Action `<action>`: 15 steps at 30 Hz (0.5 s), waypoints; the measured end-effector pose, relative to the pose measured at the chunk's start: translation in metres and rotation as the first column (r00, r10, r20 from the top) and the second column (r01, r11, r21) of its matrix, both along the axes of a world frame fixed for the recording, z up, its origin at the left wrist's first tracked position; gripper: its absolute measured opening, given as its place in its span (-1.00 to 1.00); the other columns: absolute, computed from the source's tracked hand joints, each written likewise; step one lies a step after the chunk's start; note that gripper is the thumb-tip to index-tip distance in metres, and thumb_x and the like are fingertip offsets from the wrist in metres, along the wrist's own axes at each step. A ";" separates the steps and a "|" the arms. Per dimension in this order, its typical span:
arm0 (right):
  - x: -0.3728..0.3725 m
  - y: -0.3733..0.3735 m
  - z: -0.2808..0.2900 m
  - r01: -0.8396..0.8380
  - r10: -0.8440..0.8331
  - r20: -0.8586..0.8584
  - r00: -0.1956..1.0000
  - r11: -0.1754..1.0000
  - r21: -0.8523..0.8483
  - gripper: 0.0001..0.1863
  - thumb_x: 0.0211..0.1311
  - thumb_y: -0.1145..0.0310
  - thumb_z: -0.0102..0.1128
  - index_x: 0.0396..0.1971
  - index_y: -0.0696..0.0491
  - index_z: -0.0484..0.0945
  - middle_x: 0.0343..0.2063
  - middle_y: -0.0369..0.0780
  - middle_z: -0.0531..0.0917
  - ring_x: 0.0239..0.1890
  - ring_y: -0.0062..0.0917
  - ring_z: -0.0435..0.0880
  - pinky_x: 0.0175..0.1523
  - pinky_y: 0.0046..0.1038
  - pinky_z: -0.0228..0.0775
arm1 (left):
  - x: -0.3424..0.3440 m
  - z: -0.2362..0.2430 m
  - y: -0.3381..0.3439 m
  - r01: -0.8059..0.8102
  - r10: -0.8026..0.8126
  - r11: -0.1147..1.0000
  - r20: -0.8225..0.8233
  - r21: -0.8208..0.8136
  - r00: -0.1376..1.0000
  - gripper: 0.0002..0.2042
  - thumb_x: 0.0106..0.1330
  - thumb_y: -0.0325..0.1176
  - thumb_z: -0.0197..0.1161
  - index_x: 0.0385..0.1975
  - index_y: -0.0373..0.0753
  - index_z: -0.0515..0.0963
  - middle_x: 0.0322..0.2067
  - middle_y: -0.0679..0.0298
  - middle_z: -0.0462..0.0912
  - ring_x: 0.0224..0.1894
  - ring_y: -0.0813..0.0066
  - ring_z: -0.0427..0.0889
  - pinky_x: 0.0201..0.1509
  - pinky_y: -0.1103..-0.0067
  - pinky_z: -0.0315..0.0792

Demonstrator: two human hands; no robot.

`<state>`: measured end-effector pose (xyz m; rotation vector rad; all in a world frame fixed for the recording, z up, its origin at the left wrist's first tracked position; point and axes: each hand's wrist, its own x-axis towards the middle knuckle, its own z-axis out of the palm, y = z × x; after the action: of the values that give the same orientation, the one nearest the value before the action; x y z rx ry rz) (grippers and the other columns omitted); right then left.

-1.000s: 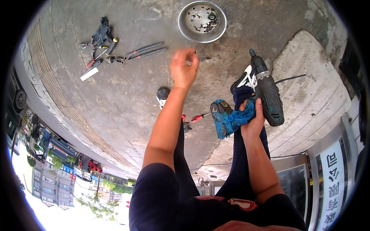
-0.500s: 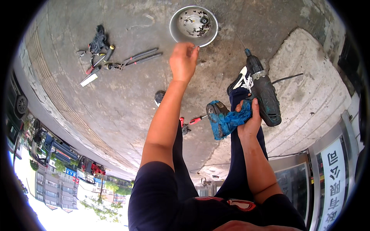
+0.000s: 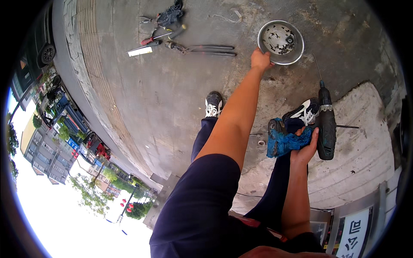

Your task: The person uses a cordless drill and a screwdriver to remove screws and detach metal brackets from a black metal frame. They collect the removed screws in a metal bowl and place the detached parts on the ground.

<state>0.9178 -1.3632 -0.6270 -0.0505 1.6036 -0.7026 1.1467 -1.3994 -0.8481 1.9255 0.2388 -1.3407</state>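
Observation:
My left hand (image 3: pixel 260 59) reaches forward and is closed on the near-left rim of a round metal bowl (image 3: pixel 287 59). Small dark screws and a round dark part lie in the bowl. My right hand (image 3: pixel 306 148) is wrapped round the grip of a cordless drill (image 3: pixel 328 124), low on the right. Torn blue plastic (image 3: pixel 284 142) covers the drill's grip and part of its battery end. A long thin bit (image 3: pixel 317 68) points forward from the drill's chuck, to the right of the bowl.
Long-handled cutters (image 3: pixel 211 50), a red-handled screwdriver (image 3: pixel 150 40), pliers and a dark cloth (image 3: pixel 170 15) lie on the concrete at the far left. A raised pale slab (image 3: pixel 365 142) is on the right. My shoes (image 3: pixel 213 104) stand apart below my arms.
My left hand has gone from hovering by the bowl to gripping its rim. The view has turned, so the ground things appear further right. The right hand still holds the drill.

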 end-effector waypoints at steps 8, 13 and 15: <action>-0.010 -0.020 0.037 0.070 -0.076 -0.069 0.995 0.994 -0.085 -0.78 0.12 0.32 0.32 -0.30 0.10 0.54 -0.43 -0.29 0.59 -0.47 -0.58 0.55 -0.31 -0.51 0.44 | 0.035 0.138 0.070 0.230 -0.231 0.972 0.023 0.053 0.973 -0.82 0.17 -0.45 0.04 -0.30 -0.40 0.48 -0.53 0.18 0.60 -0.68 0.46 0.52 -0.64 0.63 0.42; -0.072 -0.080 0.139 -0.117 0.110 -0.040 0.993 0.966 -0.230 -0.72 0.15 0.28 0.31 -0.19 0.10 0.57 -0.25 -0.30 0.63 -0.21 -0.61 0.55 -0.09 -0.51 0.38 | 0.098 0.276 0.131 0.117 -0.172 0.964 0.224 0.238 0.959 -0.73 0.11 -0.44 0.11 -0.16 -0.27 0.41 -0.55 0.28 0.51 -0.71 0.55 0.38 -0.71 0.59 0.26; -0.110 -0.109 0.174 -0.164 0.129 -0.122 0.984 0.922 -0.351 -0.73 0.14 0.30 0.31 -0.18 0.09 0.58 -0.24 -0.31 0.64 -0.21 -0.61 0.55 -0.08 -0.51 0.39 | 0.105 0.330 0.132 0.053 -0.155 0.951 0.321 0.305 0.935 -0.72 0.07 -0.46 0.08 -0.18 -0.36 0.35 -0.57 0.19 0.51 -0.76 0.48 0.39 -0.75 0.57 0.23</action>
<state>0.8074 -1.4722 -0.4533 -0.4762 1.5257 -0.8795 1.2520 -1.2677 -0.5176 2.4144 0.1696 -1.0547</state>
